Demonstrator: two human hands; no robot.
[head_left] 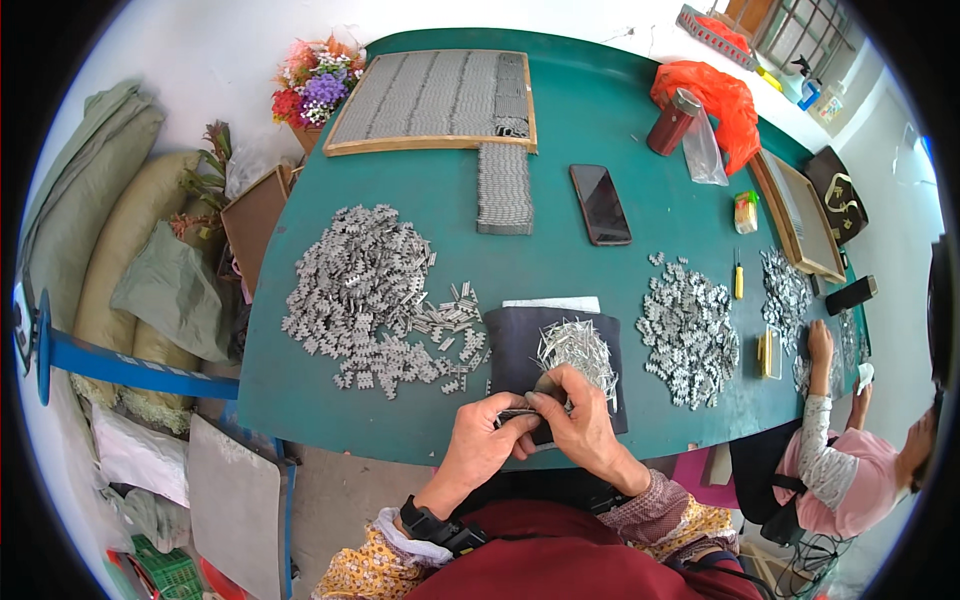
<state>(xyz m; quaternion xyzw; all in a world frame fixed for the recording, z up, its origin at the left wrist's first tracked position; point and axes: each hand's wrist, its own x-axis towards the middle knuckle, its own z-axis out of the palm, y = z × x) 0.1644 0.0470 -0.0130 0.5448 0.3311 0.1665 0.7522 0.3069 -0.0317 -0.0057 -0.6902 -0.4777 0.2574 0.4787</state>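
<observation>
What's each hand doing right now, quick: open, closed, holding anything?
Left hand: fingers closed on a small grey metal piece.
Right hand: fingers pinched on the same piece, above the dark mat.

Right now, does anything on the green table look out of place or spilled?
Mostly orderly. One strip of linked metal pieces hangs out of the wooden tray onto the green table, unlike the rows inside. Some loose parts have strayed from the big left pile. Left hand and right hand pinch a small part.
</observation>
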